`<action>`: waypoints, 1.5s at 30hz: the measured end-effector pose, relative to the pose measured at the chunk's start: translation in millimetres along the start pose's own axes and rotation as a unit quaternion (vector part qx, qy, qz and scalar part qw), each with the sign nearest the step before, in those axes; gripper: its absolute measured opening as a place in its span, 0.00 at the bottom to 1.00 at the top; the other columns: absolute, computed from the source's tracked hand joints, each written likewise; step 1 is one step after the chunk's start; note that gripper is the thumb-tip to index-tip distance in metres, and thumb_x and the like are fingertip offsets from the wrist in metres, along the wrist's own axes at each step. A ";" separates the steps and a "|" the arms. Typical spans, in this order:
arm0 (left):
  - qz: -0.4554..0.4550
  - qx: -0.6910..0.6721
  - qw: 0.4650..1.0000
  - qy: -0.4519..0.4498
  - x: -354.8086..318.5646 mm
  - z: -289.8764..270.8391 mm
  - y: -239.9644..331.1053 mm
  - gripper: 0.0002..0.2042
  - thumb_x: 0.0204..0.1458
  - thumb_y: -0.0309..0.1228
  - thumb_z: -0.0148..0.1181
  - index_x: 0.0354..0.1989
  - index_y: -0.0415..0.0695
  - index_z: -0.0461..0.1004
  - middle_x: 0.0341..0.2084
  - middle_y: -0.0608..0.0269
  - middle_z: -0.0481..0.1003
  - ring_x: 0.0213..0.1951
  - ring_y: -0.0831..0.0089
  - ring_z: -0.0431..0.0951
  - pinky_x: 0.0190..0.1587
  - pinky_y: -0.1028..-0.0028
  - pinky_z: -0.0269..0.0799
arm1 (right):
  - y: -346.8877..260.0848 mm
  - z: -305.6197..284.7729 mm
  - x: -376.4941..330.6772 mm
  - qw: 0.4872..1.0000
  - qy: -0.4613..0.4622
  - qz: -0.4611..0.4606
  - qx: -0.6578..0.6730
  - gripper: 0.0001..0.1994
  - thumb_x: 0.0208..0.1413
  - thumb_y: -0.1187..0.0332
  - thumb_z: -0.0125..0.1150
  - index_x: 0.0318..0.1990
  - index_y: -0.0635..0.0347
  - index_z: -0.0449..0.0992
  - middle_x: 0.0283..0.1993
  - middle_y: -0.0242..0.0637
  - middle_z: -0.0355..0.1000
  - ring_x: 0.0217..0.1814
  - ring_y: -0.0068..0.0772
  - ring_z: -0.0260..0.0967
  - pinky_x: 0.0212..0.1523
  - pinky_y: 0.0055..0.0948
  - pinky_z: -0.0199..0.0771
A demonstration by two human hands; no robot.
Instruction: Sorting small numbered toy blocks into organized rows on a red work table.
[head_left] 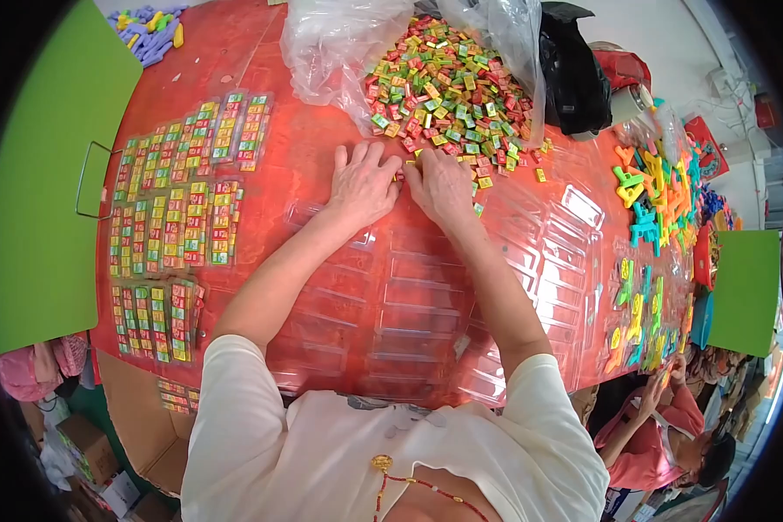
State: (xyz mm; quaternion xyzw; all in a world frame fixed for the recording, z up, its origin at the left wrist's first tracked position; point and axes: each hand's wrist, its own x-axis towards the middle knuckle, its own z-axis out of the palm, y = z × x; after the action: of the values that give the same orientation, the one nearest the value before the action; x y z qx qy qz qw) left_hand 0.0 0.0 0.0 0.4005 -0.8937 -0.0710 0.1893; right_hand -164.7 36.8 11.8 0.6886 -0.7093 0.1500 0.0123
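A heap of small red, yellow and green packets [461, 87] spills from a clear plastic bag onto the red table. At its near edge my left hand [364, 184] rests low over the table, with a small coloured packet [398, 175] showing between thumb and forefinger. My right hand [444, 187] is just beside it, fingers bent and drawn together against the front of the heap. Its fingertips are partly hidden, so what they hold cannot be made out. Below my forearms, clear plastic blister trays [422, 291] lie in overlapping rows.
Filled trays [174, 222] stand in rows on the left, near a green panel [52, 191]. A black bag [570, 74] sits beside the heap. Colourful plastic toy pieces [657, 191] are piled at the right. A co-worker in a pink top [639, 435] handles something at the lower right.
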 end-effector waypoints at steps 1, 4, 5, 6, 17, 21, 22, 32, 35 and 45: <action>0.003 -0.002 1.000 0.002 0.4 0.3 0.7 0.18 0.47 0.38 0.63 0.47 0.48 0.74 0.50 0.56 0.69 0.57 0.57 0.65 0.57 0.47 0.54 | 4.5 0.9 0.8 0.999 0.027 -0.008 0.042 0.11 0.55 0.60 0.61 0.41 0.55 0.76 0.34 0.40 0.76 0.39 0.44 0.75 0.41 0.45 0.65; -0.001 -0.011 1.000 0.003 -0.4 0.5 4.4 0.18 0.48 0.38 0.63 0.47 0.48 0.74 0.49 0.56 0.69 0.57 0.58 0.65 0.57 0.47 0.54 | 18.4 -5.7 1.7 0.993 0.073 -0.041 0.083 0.09 0.56 0.64 0.60 0.42 0.54 0.76 0.32 0.38 0.73 0.37 0.42 0.73 0.40 0.43 0.66; -0.004 -0.016 1.000 0.001 -0.8 0.6 6.2 0.18 0.48 0.38 0.63 0.47 0.48 0.74 0.49 0.56 0.69 0.57 0.58 0.65 0.57 0.47 0.54 | 22.7 -7.2 2.7 0.994 0.072 -0.071 0.030 0.08 0.55 0.65 0.60 0.41 0.54 0.76 0.33 0.37 0.72 0.38 0.41 0.73 0.41 0.43 0.65; -0.003 -0.017 1.000 0.001 0.0 -0.2 7.5 0.18 0.48 0.38 0.63 0.47 0.48 0.74 0.49 0.56 0.69 0.57 0.58 0.65 0.57 0.47 0.54 | 25.7 -9.4 3.7 0.992 0.072 -0.099 -0.025 0.08 0.54 0.65 0.61 0.41 0.54 0.76 0.34 0.36 0.71 0.39 0.41 0.72 0.41 0.42 0.65; 0.020 0.011 0.999 0.049 3.3 3.0 3.7 0.15 0.48 0.39 0.63 0.43 0.47 0.74 0.42 0.57 0.69 0.51 0.59 0.67 0.53 0.50 0.55 | 29.4 -25.9 -16.1 0.991 0.038 -0.106 0.071 0.10 0.52 0.67 0.63 0.42 0.54 0.76 0.38 0.37 0.70 0.44 0.40 0.71 0.43 0.41 0.65; 0.019 0.008 0.999 0.043 -1.5 -2.6 -4.1 0.20 0.47 0.40 0.64 0.48 0.47 0.73 0.45 0.56 0.69 0.53 0.58 0.67 0.54 0.50 0.56 | 29.3 -34.3 -32.1 0.991 -0.018 -0.120 0.056 0.09 0.52 0.66 0.64 0.40 0.55 0.76 0.39 0.37 0.71 0.45 0.41 0.71 0.45 0.41 0.66; 0.019 -0.010 0.999 0.046 -2.9 -5.8 -6.0 0.23 0.47 0.40 0.64 0.52 0.48 0.72 0.47 0.55 0.69 0.54 0.58 0.66 0.55 0.51 0.56 | 31.0 -33.0 -34.6 0.989 -0.018 -0.140 0.040 0.09 0.52 0.65 0.64 0.39 0.56 0.76 0.39 0.38 0.71 0.45 0.42 0.71 0.46 0.40 0.66; -0.083 -0.063 0.985 -0.137 -15.1 -58.0 -20.8 0.30 0.49 0.37 0.63 0.63 0.47 0.64 0.49 0.50 0.66 0.53 0.50 0.71 0.50 0.52 0.73 | 21.1 -25.9 -33.2 0.998 -0.003 -0.037 -0.041 0.10 0.54 0.61 0.63 0.35 0.59 0.74 0.34 0.40 0.71 0.41 0.42 0.71 0.43 0.40 0.67; -0.096 -0.060 0.981 -0.156 -13.9 -53.0 -18.5 0.30 0.50 0.36 0.63 0.63 0.47 0.63 0.50 0.49 0.65 0.53 0.48 0.72 0.49 0.52 0.75 | 16.6 -28.3 -27.9 0.998 0.018 -0.059 -0.017 0.12 0.53 0.63 0.64 0.40 0.58 0.72 0.37 0.40 0.70 0.43 0.43 0.71 0.44 0.40 0.67; -0.050 -0.038 0.988 -0.138 -3.7 -38.3 -13.2 0.18 0.54 0.34 0.61 0.54 0.50 0.72 0.43 0.52 0.66 0.48 0.51 0.76 0.44 0.54 0.76 | 12.4 -9.7 5.5 0.982 -0.019 -0.189 0.018 0.14 0.50 0.65 0.65 0.42 0.55 0.72 0.45 0.46 0.70 0.47 0.46 0.72 0.45 0.44 0.69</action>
State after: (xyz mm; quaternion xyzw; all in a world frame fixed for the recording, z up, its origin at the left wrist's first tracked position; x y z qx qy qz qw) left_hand 26.5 -5.2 30.5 0.4236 -0.8868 -0.1687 0.0756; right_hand -179.0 33.7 19.8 0.8131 -0.5637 0.1448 0.0145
